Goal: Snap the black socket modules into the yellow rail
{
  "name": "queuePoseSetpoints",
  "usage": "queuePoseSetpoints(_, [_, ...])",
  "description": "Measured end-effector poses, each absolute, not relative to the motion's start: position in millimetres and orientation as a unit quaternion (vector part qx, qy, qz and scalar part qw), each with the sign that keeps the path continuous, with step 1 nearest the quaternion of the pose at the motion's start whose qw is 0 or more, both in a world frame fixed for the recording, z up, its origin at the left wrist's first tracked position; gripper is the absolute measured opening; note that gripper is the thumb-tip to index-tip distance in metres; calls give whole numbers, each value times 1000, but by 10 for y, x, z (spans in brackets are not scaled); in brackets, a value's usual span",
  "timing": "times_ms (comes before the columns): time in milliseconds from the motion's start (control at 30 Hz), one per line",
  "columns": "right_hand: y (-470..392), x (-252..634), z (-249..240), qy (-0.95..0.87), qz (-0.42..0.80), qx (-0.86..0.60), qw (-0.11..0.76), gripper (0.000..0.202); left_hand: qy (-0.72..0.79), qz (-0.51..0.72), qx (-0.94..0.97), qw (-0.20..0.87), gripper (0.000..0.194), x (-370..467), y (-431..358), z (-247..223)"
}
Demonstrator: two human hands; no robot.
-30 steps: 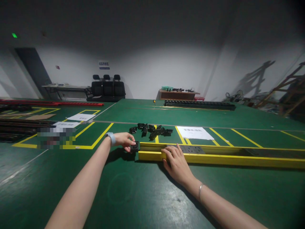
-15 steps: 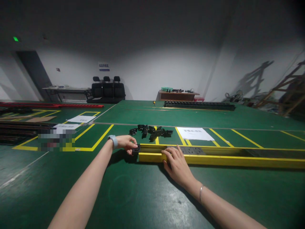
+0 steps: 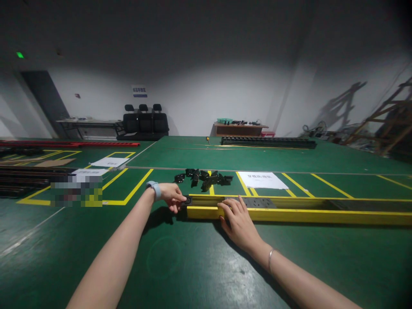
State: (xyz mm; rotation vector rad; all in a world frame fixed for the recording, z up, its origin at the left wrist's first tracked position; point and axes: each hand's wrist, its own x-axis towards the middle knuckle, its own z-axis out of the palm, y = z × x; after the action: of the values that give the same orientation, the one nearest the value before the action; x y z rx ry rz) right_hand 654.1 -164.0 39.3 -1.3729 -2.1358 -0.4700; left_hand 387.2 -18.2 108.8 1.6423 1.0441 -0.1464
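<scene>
A long yellow channel-shaped rail (image 3: 289, 215) lies across the green table and runs off to the right. At its left end, a small black socket module (image 3: 189, 200) sits mostly inside the channel mouth. My left hand (image 3: 173, 197) has its fingertips closed at the outer end of this module. Over the rail's near wall my right hand (image 3: 238, 219) is curled, gripping it with fingers inside the channel and thumb outside. Just beyond that hand, black slotted socket modules (image 3: 262, 202) lie in the channel. Another dark stretch fills the channel farther right.
Behind the rail lies a pile of loose black modules (image 3: 206, 178), beside a white paper sign (image 3: 263, 180). Yellow tape lines mark the green table (image 3: 199, 266). Dark rails (image 3: 32, 178) lie at left, and a black rail (image 3: 267, 142) at the back.
The black module at the left end has moved right, further into the rail, with my left fingertips following. My right hand stays on the rail.
</scene>
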Motion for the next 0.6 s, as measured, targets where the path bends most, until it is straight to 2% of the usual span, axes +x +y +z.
queuePoseSetpoints(233, [-1643,6544,388,-796,-172,-510,276,35,417,-82,728,538,39,3932,-240,1116])
queuePoseSetpoints(333, [-1644,6543,383,-797,-168,-513,272,35,406,-80,749,517,44,3999,-281,1135])
queuePoseSetpoints(600, [-1654,6533,387,-795,-167,-514,275,34,364,-90,839,394,52,4220,-490,1260])
